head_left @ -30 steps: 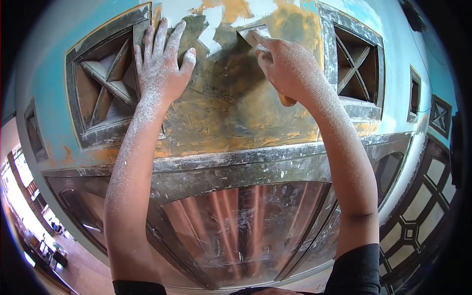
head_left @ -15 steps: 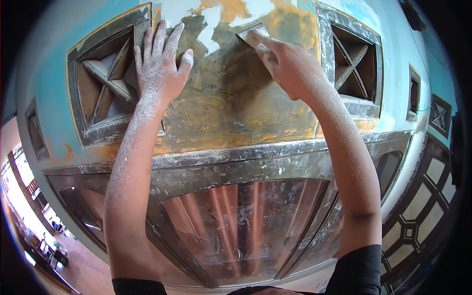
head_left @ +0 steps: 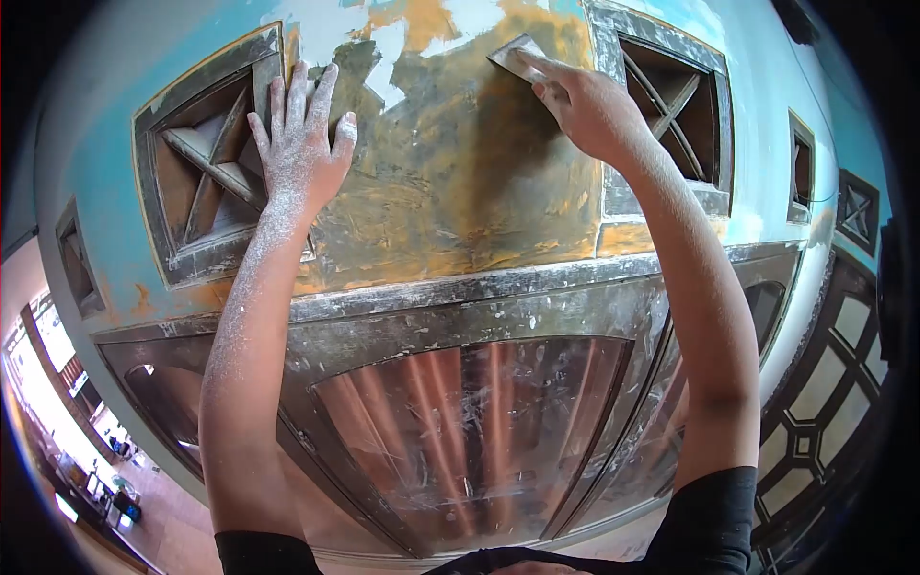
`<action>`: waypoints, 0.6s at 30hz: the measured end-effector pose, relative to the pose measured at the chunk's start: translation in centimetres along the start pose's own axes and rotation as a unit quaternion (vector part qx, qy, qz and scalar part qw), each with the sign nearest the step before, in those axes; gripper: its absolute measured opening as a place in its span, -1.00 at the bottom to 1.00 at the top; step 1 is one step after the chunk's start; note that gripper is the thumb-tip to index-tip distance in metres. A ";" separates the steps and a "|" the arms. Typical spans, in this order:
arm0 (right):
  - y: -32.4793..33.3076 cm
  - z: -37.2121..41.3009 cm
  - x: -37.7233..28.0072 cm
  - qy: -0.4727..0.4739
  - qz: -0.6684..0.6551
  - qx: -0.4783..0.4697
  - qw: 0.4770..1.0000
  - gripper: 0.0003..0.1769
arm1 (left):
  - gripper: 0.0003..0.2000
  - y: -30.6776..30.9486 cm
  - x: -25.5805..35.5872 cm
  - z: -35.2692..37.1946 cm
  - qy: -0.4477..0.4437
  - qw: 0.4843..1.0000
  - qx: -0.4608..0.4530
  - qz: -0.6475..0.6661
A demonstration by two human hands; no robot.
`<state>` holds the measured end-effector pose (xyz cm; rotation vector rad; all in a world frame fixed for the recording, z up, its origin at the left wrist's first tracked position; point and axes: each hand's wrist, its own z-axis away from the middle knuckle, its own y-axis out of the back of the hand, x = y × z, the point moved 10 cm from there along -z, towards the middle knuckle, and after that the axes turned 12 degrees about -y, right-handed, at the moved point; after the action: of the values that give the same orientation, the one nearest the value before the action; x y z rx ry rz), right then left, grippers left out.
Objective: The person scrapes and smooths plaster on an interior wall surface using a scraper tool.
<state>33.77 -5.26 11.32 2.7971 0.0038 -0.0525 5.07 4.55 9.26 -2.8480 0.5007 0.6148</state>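
My left hand, coated in white dust, lies with spread fingers on the wall beside the left X-barred vent. Between my right thumb and fingers is a flat, thin scraper or sanding piece, its edge against the wall; its exact kind is unclear. My right hand is left of the right X-barred vent. The wall patch between the vents is mottled brown and orange, with white patches at its top.
Below the patch runs a worn wooden ledge above an arched glass pane with reddish curtains behind it. A dark latticed door stands at the right. Blue-painted wall and a bright opening lie at the left.
The right hand has moved slightly right with the flat piece. My left hand sits a little lower and further left in view. The view has shifted slightly.
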 end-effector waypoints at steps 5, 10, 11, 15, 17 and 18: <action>0.8 -1.6 -1.4 0.026 0.036 0.029 0.999 -0.56 | -0.31 -0.2 1.0 -0.5 -0.001 1.000 -0.001 -0.011; 0.7 -2.3 -2.3 0.049 0.068 0.035 0.996 -0.62 | -0.30 -0.5 1.4 -0.8 0.008 1.000 0.008 -0.008; 0.7 -2.3 -2.3 0.049 0.068 0.035 0.996 -0.62 | -0.30 -0.5 1.4 -0.8 0.011 1.000 0.011 -0.003; 0.6 -2.1 -2.8 0.049 0.079 0.050 0.994 -0.63 | -0.30 -0.6 1.5 -0.7 0.008 1.000 0.016 -0.007; 0.7 -1.9 -2.9 0.052 0.087 0.071 0.992 -0.61 | -0.31 -0.5 1.6 -0.6 0.005 1.000 0.020 -0.005; 0.8 -2.0 -2.8 0.051 0.086 0.069 0.993 -0.61 | -0.31 -0.4 1.6 -0.7 0.001 1.000 0.025 -0.004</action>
<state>31.00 -5.32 13.61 2.9217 -0.2231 0.1358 6.88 4.27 9.22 -2.8025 0.4981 0.5895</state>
